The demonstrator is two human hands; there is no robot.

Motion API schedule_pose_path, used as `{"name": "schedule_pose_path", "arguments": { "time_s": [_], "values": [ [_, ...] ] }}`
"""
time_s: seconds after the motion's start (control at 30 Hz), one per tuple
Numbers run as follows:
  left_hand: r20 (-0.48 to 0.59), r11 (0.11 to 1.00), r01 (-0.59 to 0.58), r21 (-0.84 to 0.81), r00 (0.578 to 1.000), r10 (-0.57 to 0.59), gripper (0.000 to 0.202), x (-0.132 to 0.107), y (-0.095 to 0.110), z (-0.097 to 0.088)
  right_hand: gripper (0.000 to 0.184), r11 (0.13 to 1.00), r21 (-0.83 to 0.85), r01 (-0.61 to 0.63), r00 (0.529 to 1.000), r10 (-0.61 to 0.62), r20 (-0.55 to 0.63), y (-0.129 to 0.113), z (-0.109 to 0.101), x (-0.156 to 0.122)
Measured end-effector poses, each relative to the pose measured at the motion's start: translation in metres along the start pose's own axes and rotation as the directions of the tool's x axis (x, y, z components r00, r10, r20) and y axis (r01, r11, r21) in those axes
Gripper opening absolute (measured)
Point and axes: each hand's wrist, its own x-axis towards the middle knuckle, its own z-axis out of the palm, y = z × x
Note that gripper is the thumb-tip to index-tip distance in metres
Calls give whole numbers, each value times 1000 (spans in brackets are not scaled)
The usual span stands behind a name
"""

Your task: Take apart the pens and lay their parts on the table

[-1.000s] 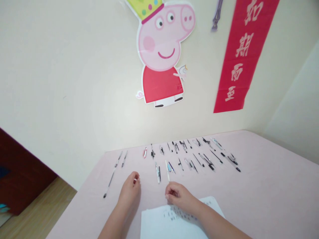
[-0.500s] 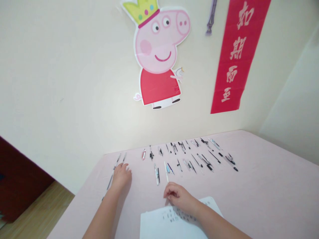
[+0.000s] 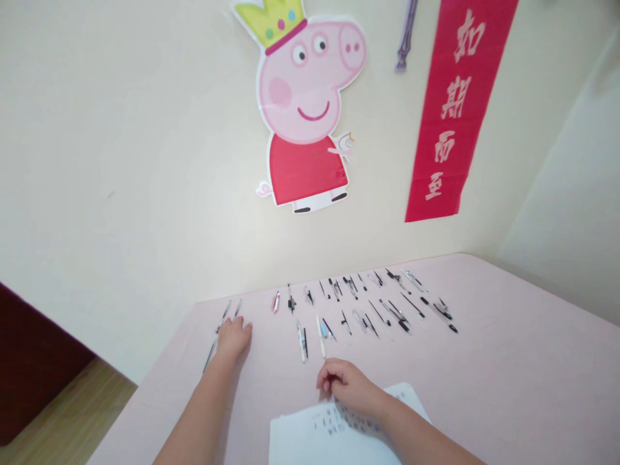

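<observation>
My left hand (image 3: 234,337) reaches over the left side of the table, its palm down and fingers slightly bent with a gap showing between them. Its fingertips are at the near end of a thin pen (image 3: 237,307); whether they touch it I cannot tell. Just left of this hand lie another slim pen (image 3: 227,309) and a dark pen (image 3: 209,356). Loosely curled, my right hand (image 3: 347,385) rests at the top edge of a white sheet with handwriting (image 3: 300,439), with nothing visible in it. A white pen (image 3: 320,336) lies just beyond its fingers.
Two rows of pens and pen parts lie along the back of the pink table (image 3: 508,374), among them a red-and-white pen (image 3: 276,302) and a light-coloured pen (image 3: 300,341). Behind stands a wall with a cartoon pig cutout (image 3: 310,161) and a red banner (image 3: 450,129).
The fingers of my left hand have drawn in a little near the thin pen. My right hand stays curled by the sheet. The whole view has shifted slightly.
</observation>
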Motion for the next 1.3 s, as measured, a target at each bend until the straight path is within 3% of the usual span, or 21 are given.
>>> {"name": "schedule_pose_path", "arguments": {
  "time_s": [0.23, 0.43, 0.6, 0.73, 0.9, 0.93, 0.97, 1.0, 1.03, 1.07, 1.13, 1.23, 1.3],
  "values": [
    [-38, 999, -32, -10, 999, 32, 43, -5, 3, -10, 33, 1000, 0, -8, 1000, 8, 1, 3, 0, 1],
    [-81, 996, 20, -83, 996, -26, 35, -17, 3, -17, 36, 1000, 2, -26, 1000, 26, 6, -5, 0, -2],
    [-108, 968, 60, -242, 990, -89, 28, -27, 3, -19, 36, 1000, -2, -22, 1000, 22, 13, -9, -1, -3],
    [-115, 894, 61, -445, 985, -125, 19, -36, 6, -21, 38, 1000, 6, -21, 1000, 21, 15, -3, 0, -1],
    [-40, 684, 68, -726, 989, -141, 16, -64, 32, -29, 35, 1000, 1, -28, 999, 28, 19, -2, 0, 0],
    [-11, 599, 65, -798, 992, -123, 19, -74, 41, -33, 35, 1000, 0, -28, 999, 28, 20, -3, 0, 0],
    [104, 301, 120, -946, 992, -69, 21, -85, 50, -37, 35, 1000, -2, -23, 999, 23, 22, -3, 0, 0],
    [209, 20, 209, -978, 978, 17, 28, -96, 60, -42, 34, 1000, -4, -13, 1000, 13, 20, -4, 0, 0],
    [277, -162, 292, -943, 955, 110, 36, -108, 69, -46, 34, 1000, -8, -1, 1000, 2, 16, -4, -1, -1],
    [311, -265, 353, -897, 932, 187, 43, -120, 78, -51, 34, 1000, -9, 9, 1000, -9, 14, -4, -1, -1],
    [331, -332, 423, -843, 895, 299, 47, -140, 92, -56, 35, 1000, 7, 17, 1000, -17, 17, -4, -1, -1],
    [306, -248, 411, -877, 877, 372, 45, -159, 105, -54, 32, 999, 42, 21, 999, -22, 27, -1, -1, -1],
    [277, -160, 350, -923, 893, 353, 47, -162, 107, -47, 29, 996, 85, 8, 1000, -10, 27, 1, 1, 0]
  ]
}}
